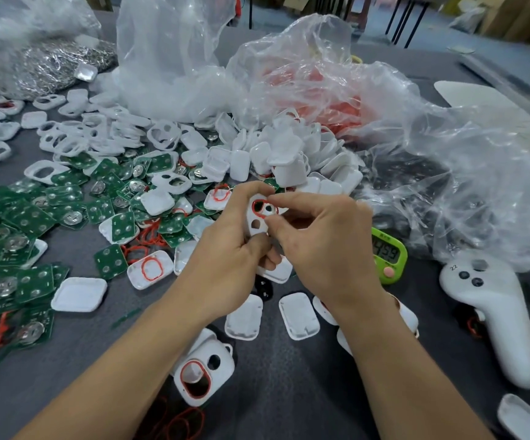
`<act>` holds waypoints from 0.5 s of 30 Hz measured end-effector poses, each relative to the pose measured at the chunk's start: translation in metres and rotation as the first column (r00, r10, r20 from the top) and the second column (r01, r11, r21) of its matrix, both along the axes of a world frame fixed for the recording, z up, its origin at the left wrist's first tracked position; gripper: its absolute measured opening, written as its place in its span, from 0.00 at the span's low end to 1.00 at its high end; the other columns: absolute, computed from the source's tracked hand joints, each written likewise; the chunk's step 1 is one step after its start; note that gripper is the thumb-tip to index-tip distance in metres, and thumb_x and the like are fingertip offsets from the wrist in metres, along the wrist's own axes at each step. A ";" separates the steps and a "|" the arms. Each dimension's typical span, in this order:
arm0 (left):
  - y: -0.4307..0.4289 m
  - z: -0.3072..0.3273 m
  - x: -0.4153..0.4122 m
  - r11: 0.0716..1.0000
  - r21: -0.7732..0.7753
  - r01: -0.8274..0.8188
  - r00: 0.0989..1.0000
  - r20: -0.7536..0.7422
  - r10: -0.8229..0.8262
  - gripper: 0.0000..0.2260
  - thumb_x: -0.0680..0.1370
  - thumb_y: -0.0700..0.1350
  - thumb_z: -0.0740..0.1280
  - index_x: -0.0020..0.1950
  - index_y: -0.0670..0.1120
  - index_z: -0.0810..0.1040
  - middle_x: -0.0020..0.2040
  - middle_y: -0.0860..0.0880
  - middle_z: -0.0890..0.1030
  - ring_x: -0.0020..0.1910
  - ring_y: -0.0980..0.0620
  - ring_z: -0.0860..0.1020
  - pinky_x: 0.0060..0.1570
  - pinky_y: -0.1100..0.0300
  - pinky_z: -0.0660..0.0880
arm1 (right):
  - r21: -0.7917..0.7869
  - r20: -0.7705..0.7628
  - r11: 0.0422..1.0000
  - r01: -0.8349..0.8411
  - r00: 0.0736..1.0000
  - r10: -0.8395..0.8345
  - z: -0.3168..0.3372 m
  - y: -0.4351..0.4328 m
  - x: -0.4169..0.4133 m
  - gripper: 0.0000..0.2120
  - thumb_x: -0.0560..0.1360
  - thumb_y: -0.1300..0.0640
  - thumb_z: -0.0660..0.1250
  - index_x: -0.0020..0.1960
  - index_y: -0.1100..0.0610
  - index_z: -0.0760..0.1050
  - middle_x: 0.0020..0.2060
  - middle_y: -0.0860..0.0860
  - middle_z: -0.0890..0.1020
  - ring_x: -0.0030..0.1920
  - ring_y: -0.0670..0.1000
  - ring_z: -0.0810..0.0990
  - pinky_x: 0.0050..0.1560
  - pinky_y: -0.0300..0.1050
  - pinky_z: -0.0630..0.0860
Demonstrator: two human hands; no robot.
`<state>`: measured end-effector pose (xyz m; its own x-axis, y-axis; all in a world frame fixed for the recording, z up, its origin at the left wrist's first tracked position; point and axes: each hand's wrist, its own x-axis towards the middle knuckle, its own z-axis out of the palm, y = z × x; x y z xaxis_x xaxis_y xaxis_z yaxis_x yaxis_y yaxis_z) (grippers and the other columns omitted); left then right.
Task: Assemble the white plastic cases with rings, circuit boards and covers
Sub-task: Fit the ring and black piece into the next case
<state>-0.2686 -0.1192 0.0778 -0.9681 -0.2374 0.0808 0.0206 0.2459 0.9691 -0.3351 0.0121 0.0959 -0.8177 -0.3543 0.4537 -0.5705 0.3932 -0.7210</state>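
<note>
My left hand (225,246) grips a white plastic case (256,224) with two holes, held above the grey table in the middle of the view. My right hand (317,242) pinches a red ring (258,207) at the case's upper hole. Green circuit boards (28,217) lie heaped on the left. White covers (298,315) lie flat near my wrists. Another white case with a red ring (204,369) rests under my left forearm.
Clear plastic bags (320,90) rise behind the pile of white case parts (276,154). A green timer (387,255) stands right of my hands. A white handheld controller (495,315) lies at the right. Loose red rings (174,423) sit at the bottom edge.
</note>
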 end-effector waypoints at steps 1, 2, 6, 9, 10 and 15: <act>0.000 0.000 0.001 0.999 -0.029 -0.014 1.000 0.003 0.014 0.26 0.81 0.34 0.61 0.63 0.67 0.68 0.37 0.51 0.85 0.35 0.52 0.84 0.33 0.67 0.76 | 0.009 -0.006 1.000 0.009 1.000 -0.009 0.000 0.000 0.000 0.10 0.73 0.53 0.75 0.53 0.47 0.87 0.35 0.43 0.87 0.34 0.41 0.84 0.40 0.41 0.81; 0.001 0.000 0.001 0.998 -0.052 -0.029 1.000 0.004 0.029 0.25 0.82 0.35 0.62 0.65 0.67 0.67 0.37 0.52 0.85 0.35 0.53 0.84 0.31 0.67 0.75 | 0.013 -0.011 1.000 0.018 1.000 -0.018 0.001 0.000 -0.001 0.10 0.72 0.54 0.76 0.53 0.48 0.87 0.35 0.43 0.87 0.35 0.42 0.85 0.40 0.42 0.82; -0.002 0.001 0.001 0.970 -0.222 -0.097 0.995 -0.011 0.097 0.29 0.79 0.37 0.68 0.70 0.68 0.66 0.38 0.62 0.82 0.35 0.59 0.81 0.33 0.71 0.72 | 0.038 -0.057 0.998 0.059 0.997 -0.057 0.002 0.000 0.000 0.10 0.72 0.55 0.78 0.53 0.48 0.87 0.37 0.45 0.88 0.36 0.44 0.85 0.43 0.47 0.83; -0.002 0.002 0.002 0.934 -0.341 -0.102 0.994 -0.013 0.104 0.35 0.77 0.40 0.71 0.73 0.73 0.64 0.35 0.60 0.79 0.33 0.56 0.77 0.33 0.70 0.71 | 0.084 -0.123 0.994 0.069 0.991 -0.058 0.002 0.000 0.001 0.11 0.72 0.56 0.78 0.53 0.49 0.87 0.39 0.45 0.88 0.38 0.44 0.85 0.45 0.46 0.83; -0.003 0.002 0.002 0.931 -0.350 -0.103 0.994 -0.011 0.106 0.36 0.77 0.40 0.72 0.73 0.73 0.63 0.34 0.60 0.79 0.33 0.55 0.77 0.33 0.69 0.71 | 0.079 -0.131 0.995 0.063 0.990 -0.052 0.003 0.000 0.001 0.11 0.72 0.56 0.77 0.53 0.49 0.87 0.40 0.45 0.88 0.38 0.44 0.85 0.45 0.44 0.82; -0.007 0.001 0.001 0.963 -0.257 -0.086 0.996 -0.045 0.077 0.35 0.77 0.37 0.71 0.75 0.66 0.68 0.26 0.58 0.75 0.23 0.56 0.70 0.26 0.71 0.65 | -0.002 -0.046 1.000 0.019 0.999 -0.019 0.001 0.001 -0.001 0.09 0.72 0.57 0.77 0.53 0.50 0.88 0.42 0.43 0.88 0.41 0.40 0.86 0.45 0.39 0.82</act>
